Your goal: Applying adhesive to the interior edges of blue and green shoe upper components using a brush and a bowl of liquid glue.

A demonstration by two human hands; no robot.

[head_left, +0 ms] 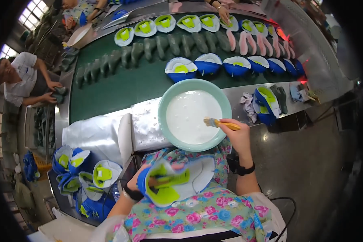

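My left hand (pixel 138 182) grips a blue, white and lime shoe upper (pixel 177 181), held over my floral apron with its underside turned up. My right hand (pixel 237 135) holds a yellow-handled brush (pixel 221 123) whose bristles rest over the edge of the white glue in a wide pale-green bowl (pixel 194 86). The bowl sits on a white-covered ledge in front of me, just beyond the shoe upper.
A green conveyor belt (pixel 125 86) carries rows of dark green and pink soles and blue-white shoe uppers (pixel 207 64). More uppers lie piled at my lower left (pixel 82 169) and right (pixel 267 103). A person in a white shirt (pixel 22 78) works at the left; other hands reach in at the top.
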